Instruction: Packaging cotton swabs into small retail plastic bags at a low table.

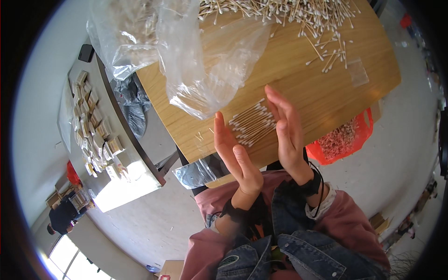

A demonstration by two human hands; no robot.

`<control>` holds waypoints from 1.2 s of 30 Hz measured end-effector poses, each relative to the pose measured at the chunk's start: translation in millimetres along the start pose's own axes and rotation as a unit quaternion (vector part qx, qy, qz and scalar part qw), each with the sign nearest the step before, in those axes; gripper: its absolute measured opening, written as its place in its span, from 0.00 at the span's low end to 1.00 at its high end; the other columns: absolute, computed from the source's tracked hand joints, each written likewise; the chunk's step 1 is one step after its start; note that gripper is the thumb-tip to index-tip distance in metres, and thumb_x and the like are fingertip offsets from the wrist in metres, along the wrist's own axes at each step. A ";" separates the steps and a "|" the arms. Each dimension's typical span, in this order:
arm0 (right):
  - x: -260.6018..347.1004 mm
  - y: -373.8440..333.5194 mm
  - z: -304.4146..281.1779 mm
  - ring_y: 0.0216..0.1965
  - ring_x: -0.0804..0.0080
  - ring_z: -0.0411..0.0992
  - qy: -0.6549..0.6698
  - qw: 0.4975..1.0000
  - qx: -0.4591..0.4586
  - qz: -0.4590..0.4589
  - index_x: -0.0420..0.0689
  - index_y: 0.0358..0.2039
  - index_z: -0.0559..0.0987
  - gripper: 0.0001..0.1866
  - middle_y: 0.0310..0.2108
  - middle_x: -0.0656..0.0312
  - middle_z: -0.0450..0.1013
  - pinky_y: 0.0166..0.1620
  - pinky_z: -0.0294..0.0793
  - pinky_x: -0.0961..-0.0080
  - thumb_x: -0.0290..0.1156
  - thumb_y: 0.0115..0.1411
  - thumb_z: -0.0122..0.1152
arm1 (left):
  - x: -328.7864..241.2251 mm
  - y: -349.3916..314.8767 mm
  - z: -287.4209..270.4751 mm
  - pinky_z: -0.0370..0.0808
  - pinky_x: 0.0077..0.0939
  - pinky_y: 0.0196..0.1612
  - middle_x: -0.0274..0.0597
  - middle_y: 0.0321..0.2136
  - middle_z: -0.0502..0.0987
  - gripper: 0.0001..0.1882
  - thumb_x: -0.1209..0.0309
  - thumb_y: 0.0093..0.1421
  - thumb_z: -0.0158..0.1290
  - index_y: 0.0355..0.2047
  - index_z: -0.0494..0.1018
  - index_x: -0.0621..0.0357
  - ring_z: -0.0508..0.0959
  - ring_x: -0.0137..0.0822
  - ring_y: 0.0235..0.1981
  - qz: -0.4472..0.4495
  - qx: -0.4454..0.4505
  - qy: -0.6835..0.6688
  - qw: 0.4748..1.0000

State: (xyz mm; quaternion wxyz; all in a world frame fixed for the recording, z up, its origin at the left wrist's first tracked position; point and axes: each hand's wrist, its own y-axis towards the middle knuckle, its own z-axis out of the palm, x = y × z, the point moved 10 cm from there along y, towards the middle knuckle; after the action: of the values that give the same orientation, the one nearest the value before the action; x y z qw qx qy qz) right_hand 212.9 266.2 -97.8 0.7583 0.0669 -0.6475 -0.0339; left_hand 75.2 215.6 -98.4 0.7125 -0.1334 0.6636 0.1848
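Note:
A small batch of cotton swabs [254, 123] lies side by side on the wooden table [317, 93], their white tips roughly lined up at both ends. At the left ends of the sticks stands my left hand [235, 154], fingers stretched out and palm turned inward. My right hand [288, 133] faces it from the other side, fingers also extended, close to the right tips. Whether either palm touches the tips I cannot tell. Neither hand grips anything. A large loose heap of cotton swabs [284, 11] spreads across the far edge of the table.
Clear plastic bags [196, 70] cover the table's far left. A small clear packet [358, 72] lies at the right. Below the right edge hangs a red bag [336, 144] of swabs. Packed bundles [95, 121] fill another table at left; a person [63, 217] is beyond.

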 end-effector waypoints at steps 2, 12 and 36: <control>-4.1 -3.7 -0.3 0.70 0.59 0.54 0.039 0.999 -0.009 0.018 0.34 0.65 0.61 0.28 0.67 0.46 0.56 0.71 0.50 0.62 0.44 0.74 0.42 | 6.5 3.1 0.2 0.41 0.43 0.73 0.52 0.71 0.49 0.35 0.51 0.73 0.37 0.70 0.46 0.63 0.47 0.44 0.73 -0.026 -0.011 -0.021 0.999; -5.8 15.5 5.2 0.70 0.59 0.53 0.004 1.000 0.002 0.017 0.34 0.65 0.60 0.34 0.68 0.47 0.56 0.71 0.49 0.61 0.52 0.73 0.38 | 6.7 19.0 4.3 0.41 0.42 0.73 0.51 0.70 0.51 0.36 0.49 0.73 0.37 0.70 0.48 0.62 0.48 0.43 0.73 -0.033 -0.038 -0.081 0.995; 18.4 -5.2 -58.1 0.62 0.62 0.65 -0.086 0.993 -0.087 0.009 0.37 0.58 0.69 0.20 0.59 0.52 0.68 0.63 0.62 0.63 0.37 0.73 0.48 | -19.1 20.9 21.8 0.65 0.36 0.45 0.39 0.34 0.70 0.08 0.72 0.50 0.66 0.30 0.79 0.54 0.69 0.42 0.39 0.121 0.197 0.429 0.873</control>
State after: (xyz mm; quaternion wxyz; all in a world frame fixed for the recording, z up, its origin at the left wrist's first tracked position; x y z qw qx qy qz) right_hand 273.3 261.9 -89.4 0.7033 -0.0078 -0.7053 -0.0888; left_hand 84.6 242.1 -76.4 0.3420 0.0248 0.9375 0.0594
